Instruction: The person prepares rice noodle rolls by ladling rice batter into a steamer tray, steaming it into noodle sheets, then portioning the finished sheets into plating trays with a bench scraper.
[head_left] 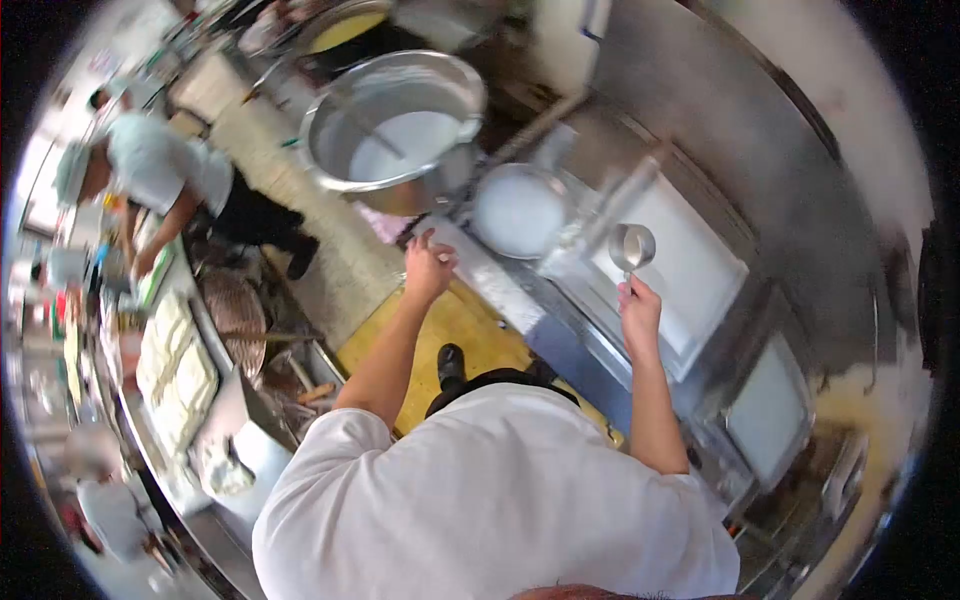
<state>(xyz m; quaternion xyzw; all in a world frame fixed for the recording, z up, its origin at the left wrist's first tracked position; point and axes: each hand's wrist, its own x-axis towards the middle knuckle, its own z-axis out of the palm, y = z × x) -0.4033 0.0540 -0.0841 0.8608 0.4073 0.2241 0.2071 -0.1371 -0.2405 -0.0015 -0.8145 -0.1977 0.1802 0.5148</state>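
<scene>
My right hand [641, 308] is closed round the handle of a small metal ladle [632, 247]. Its round bowl is held over a wide rectangular tray [690, 315] with a smooth white surface. My left hand [430, 268] is in the air, fingers loosely bent and apart, with nothing seen in it. Nearest to it on the right is a round basin [520, 211] of white liquid. Beyond it stands a large metal basin [335, 178], also with white liquid, and a long rod or handle slants into it.
A second white-filled tray [768, 410] lies at the right. Yellow flooring [440, 330] is under my feet. On the left a co-worker [165, 165] bends over a long counter bearing white cloth-like bundles [178, 370]. A pot of yellow liquid [347, 32] stands at the back.
</scene>
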